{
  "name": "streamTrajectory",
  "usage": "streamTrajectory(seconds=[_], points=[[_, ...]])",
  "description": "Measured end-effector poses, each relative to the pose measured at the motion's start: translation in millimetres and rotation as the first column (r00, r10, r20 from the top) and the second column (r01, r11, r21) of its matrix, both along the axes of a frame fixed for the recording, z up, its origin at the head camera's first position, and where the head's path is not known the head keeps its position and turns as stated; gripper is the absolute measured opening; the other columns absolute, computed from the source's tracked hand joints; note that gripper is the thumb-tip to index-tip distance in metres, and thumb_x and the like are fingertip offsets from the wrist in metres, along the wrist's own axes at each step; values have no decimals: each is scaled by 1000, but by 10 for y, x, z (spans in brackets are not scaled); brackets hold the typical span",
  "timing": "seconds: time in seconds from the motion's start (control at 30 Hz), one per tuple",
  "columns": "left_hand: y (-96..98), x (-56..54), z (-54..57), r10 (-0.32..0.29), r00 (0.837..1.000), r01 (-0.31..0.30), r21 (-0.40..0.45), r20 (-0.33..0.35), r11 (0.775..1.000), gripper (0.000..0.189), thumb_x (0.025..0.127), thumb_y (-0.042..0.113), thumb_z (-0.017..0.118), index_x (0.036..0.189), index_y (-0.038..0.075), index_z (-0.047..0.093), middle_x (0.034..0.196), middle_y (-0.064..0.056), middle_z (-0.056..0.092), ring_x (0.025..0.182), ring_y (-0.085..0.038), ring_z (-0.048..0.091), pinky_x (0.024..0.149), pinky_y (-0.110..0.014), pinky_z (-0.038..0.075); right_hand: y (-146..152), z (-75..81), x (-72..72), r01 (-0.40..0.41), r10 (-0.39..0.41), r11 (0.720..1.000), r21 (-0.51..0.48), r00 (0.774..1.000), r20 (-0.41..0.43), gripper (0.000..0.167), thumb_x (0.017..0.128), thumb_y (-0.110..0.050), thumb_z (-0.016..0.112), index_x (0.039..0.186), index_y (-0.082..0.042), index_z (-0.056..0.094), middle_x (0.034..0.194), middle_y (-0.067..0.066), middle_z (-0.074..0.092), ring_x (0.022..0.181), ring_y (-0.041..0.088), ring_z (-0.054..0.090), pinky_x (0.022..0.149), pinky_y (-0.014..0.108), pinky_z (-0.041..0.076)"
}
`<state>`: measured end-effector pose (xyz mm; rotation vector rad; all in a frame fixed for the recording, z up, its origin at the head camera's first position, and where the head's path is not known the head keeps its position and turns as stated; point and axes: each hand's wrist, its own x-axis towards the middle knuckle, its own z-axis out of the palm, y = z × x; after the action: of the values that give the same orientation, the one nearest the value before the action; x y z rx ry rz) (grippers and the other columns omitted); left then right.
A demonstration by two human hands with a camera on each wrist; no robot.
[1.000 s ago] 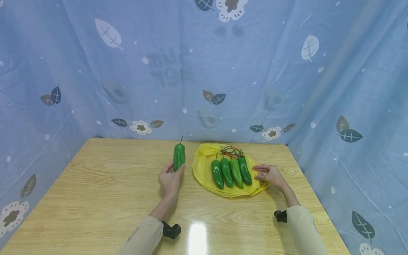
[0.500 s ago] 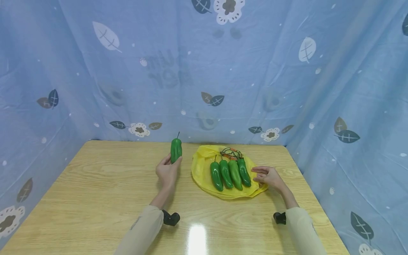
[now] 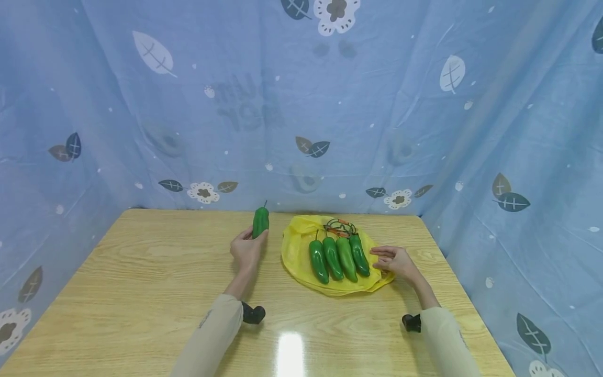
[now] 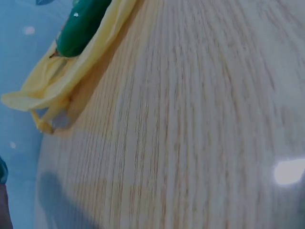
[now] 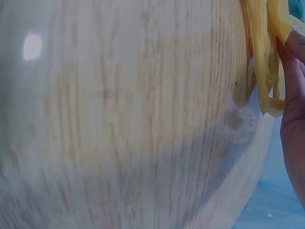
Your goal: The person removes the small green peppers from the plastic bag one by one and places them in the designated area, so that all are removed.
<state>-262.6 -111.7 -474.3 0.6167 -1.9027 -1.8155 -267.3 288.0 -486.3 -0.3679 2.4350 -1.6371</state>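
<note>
Your left hand [image 3: 246, 252] pinches a green pepper [image 3: 260, 222]; your right hand [image 3: 397, 259] touches the yellow bag [image 3: 297, 256], whether pinching I can't tell.

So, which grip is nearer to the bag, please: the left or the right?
Right. The right grip touches the right edge of the bag; the left grip is to the left of it, apart, holding a pepper.

Free tabletop [image 3: 141, 283] leftward, behind yellow bag [image 3: 294, 250] unclear
</note>
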Motion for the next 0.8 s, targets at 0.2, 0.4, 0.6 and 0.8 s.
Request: streamTrajectory(seconds=[0.2, 0.4, 0.6, 0.8], points=[[-16, -34, -35, -29, 998, 29, -10, 57, 1000, 46, 74, 16, 82, 114, -2, 68, 109, -20, 68, 98, -30, 66, 85, -39, 56, -1, -4, -4, 4, -4, 1000, 13, 1000, 0, 46, 86, 1, 68, 127, 16, 51, 127, 32, 54, 120, 44, 51, 95, 30, 50], [-36, -88, -84, -27, 986, 40, -76, 165, 996, 45, 72, 21, 82, 112, 3, 70, 109, -17, 69, 97, -30, 66, 84, -40, 56, 12, -5, -2, 4, -4, 1000, 7, 1000, 5, 44, 87, 3, 66, 126, 16, 51, 127, 33, 53, 118, 45, 51, 93, 26, 51], [-21, -102, -119, -23, 974, 67, -188, 224, 980, 44, 73, 24, 82, 110, 4, 72, 106, -16, 70, 94, -31, 67, 80, -43, 56, 8, -8, -10, 9, -9, 1000, -10, 1000, 19, 44, 88, 5, 65, 127, 17, 50, 128, 33, 52, 119, 45, 51, 92, 25, 51], [-9, -108, -180, -24, 969, 95, -284, 244, 954, 46, 74, 21, 81, 113, 1, 70, 108, -19, 69, 94, -34, 66, 79, -46, 55, 13, -27, -33, 11, -11, 1000, 17, 1000, 4, 46, 87, 0, 68, 126, 15, 52, 128, 31, 54, 120, 43, 50, 96, 29, 49]])
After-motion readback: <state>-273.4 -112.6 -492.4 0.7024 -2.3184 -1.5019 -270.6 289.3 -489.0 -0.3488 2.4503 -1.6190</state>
